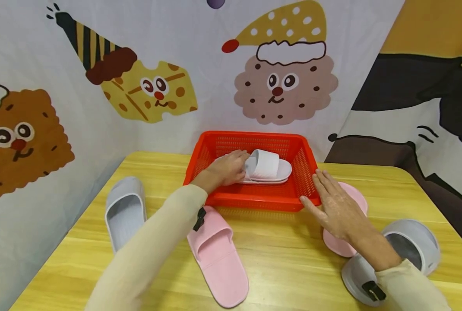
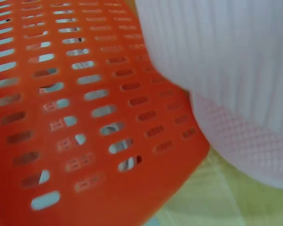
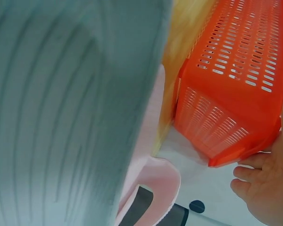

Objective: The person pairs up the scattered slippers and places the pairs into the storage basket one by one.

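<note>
Left fingers (image 1: 240,156) over white slippers (image 1: 267,166), grip unclear | right fingers (image 1: 325,183) straight, at basket (image 1: 250,201) rim

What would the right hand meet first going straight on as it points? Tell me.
Likely the basket, at its right side; the right hand seems against it or nearly so, though depth is unclear.

it looked like a makeshift indoor corner; whether of a home or a studio could not be told. behind the red basket (image 1: 252,202), a pale backdrop (image 1: 215,103) bore a cartoon cheese (image 1: 151,93) and a cartoon biscuit (image 1: 285,93). beneath the basket was a wood-grain table (image 1: 285,268), with a pink slipper (image 1: 223,272) in front of the basket and a grey slipper (image 1: 125,216) to its left.
</note>
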Available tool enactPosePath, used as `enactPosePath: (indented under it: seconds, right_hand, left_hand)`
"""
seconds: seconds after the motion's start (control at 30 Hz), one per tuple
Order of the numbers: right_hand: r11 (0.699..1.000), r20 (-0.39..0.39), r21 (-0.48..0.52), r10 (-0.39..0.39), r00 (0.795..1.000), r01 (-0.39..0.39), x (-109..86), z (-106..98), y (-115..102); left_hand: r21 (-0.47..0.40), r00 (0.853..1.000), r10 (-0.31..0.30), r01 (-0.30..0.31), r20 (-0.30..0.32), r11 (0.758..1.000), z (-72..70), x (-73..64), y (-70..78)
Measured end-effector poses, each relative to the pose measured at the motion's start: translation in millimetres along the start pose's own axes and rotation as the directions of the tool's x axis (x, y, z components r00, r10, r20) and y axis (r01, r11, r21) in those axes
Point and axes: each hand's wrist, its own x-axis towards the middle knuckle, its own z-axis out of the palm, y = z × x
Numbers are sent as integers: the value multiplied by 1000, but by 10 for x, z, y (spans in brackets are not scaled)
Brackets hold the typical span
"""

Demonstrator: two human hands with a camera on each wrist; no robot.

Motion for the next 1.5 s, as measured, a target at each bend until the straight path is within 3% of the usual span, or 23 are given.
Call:
enactPosePath:
  seconds: [0.17,0.3,0.4,0.53,0.67,0.83,0.97,1.23,1.5]
  right_hand:
    - [1000,33,29,9,999,-10,24,-30,-6]
    - [999,-10,52,-14,1000,14,46,-57,1]
    - [994,-72,31,-105,992,107,62,-73,2]
    - [971,-113,-14,-239,964,239,80,-89,-17]
    - [957,-114,-32,-291,950,289,76,-104,-42]
    - [950,-105,-42,-313,944,310,29,-124,-80]
    - [950,-112,-39,-311,944,308,-28,-165,-111]
    - [946,-127,-57,-323,938,318,-122,-224,-75]
    - [958,-108,-40,-287,952,284,-223,-264,-31]
  left_hand:
    - [-9,1000,-6,6,-22,1000,-27,-70,-24]
    - [14,999,25,-24,-39,1000,-4,-121,-47]
    - [18,998,30,-29,-60,999,14,-165,-54]
    - [22,996,23,-21,-86,1000,-11,-229,-43]
    - [-33,993,26,-30,-112,999,-83,-320,-20]
    - [-94,983,53,-70,-177,993,-150,-463,-15]
    - [-49,971,100,-113,-217,992,-158,-591,-1]
    - [68,964,143,-131,-223,989,-130,-887,50]
    - [109,944,202,-179,-262,978,-115,-1136,16]
